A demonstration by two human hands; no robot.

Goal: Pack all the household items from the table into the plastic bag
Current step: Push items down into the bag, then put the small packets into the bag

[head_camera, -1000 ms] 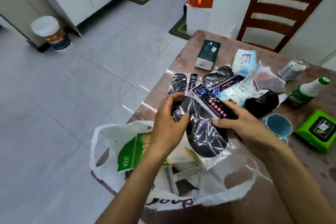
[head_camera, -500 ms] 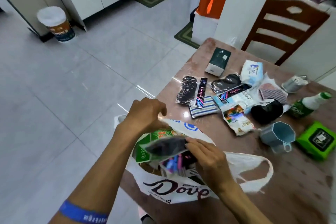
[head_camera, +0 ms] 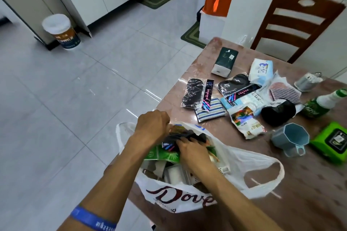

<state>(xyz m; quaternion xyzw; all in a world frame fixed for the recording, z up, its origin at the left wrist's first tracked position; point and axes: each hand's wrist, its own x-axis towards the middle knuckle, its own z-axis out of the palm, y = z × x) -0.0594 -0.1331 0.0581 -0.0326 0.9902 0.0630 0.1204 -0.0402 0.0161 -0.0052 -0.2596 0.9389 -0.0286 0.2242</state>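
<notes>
My left hand (head_camera: 153,127) is curled into a loose fist at the far rim of the white plastic bag with dark red lettering (head_camera: 244,163), fingers bent under and pinching the rim where it rises; I cannot tell exactly how much of the plastic they have caught. My right hand (head_camera: 191,149) is down inside the bag's mouth, fingers closed narrow around the black pair of insoles in a clear wrapper with a pink and blue label (head_camera: 180,138), pressing it onto a green and white carton (head_camera: 163,155) that lies among the things already packed, with white plastic pieces (head_camera: 176,174) below it. A blue wristband (head_camera: 92,218) circles my left forearm. The bag sits at the near corner of the brown patterned table (head_camera: 309,193), one loop handle spread flat toward my right. Out on the table, well apart from my hands, lie another wrapped black insole pair (head_camera: 193,93), a blue and white striped cloth (head_camera: 212,109) just beside it, a dark green and white box (head_camera: 225,61), a printed white packet (head_camera: 244,122), a black roll (head_camera: 278,111), a grey-blue octagonal plastic cup (head_camera: 293,139) on its side, a green bottle with a white neck (head_camera: 319,105) and a bright green wipes pack (head_camera: 332,141) near the right edge.
</notes>
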